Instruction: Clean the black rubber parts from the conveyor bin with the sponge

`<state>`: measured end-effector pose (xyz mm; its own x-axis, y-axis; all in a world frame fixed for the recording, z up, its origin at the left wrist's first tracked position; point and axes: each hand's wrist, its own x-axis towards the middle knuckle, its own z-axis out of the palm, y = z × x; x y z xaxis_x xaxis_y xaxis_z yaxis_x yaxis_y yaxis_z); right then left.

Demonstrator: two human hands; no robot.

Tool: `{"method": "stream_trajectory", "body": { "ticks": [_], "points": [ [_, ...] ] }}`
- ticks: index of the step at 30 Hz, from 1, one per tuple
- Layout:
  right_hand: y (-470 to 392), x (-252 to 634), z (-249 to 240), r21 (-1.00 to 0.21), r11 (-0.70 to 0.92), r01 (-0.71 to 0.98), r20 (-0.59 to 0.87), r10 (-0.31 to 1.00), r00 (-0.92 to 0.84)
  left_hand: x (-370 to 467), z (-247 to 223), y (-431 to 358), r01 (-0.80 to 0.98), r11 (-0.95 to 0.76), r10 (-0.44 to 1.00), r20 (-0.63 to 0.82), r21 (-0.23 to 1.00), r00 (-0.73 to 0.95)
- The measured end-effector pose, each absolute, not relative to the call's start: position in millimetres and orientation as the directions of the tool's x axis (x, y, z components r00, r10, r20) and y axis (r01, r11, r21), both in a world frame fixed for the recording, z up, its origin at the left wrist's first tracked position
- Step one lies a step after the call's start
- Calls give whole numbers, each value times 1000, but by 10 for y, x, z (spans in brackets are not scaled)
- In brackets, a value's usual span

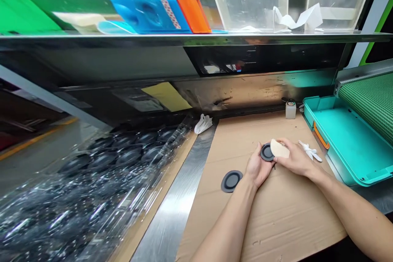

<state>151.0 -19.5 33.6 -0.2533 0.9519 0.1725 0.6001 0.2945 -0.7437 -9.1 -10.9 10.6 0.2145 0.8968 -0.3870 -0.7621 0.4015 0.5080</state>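
Observation:
My left hand (pixel 258 167) is closed round a small dark grey round part (pixel 266 152) with a raised ring, held just above the cardboard. In my right hand (pixel 296 159) a cream-coloured pad (pixel 278 149), rounded along its upper edge, is pinched between thumb and fingers. The pad overlaps the right side of the round part; whether they press together I cannot tell. A second dark round part (pixel 231 181), which looks larger, lies flat on the cardboard sheet (pixel 276 213) to the left of my left wrist.
Left of the cardboard, clear plastic trays (pixel 101 188) hold several black round parts. A teal bin (pixel 353 143) stands at the right beside a green conveyor belt (pixel 371 102). A small bottle (pixel 290 109) and white gloves (pixel 310 151) lie near. A metal shelf (pixel 184 40) crosses above.

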Motion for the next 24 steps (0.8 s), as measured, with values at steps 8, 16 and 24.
{"method": "stream_trajectory", "body": {
  "ticks": [8,16,24],
  "points": [
    [-257,1414,353,-816,290,500,78,913,-400,-74,76,-179,-677,434,895,-368,594,251],
    [-151,1473,357,-743,270,613,98,949,-299,-40,-18,-155,-686,371,923,-327,626,201],
    [-238,1390,402,-592,341,730,150,937,-317,-34,19,-158,-727,423,896,-365,540,251]
  ]
}}
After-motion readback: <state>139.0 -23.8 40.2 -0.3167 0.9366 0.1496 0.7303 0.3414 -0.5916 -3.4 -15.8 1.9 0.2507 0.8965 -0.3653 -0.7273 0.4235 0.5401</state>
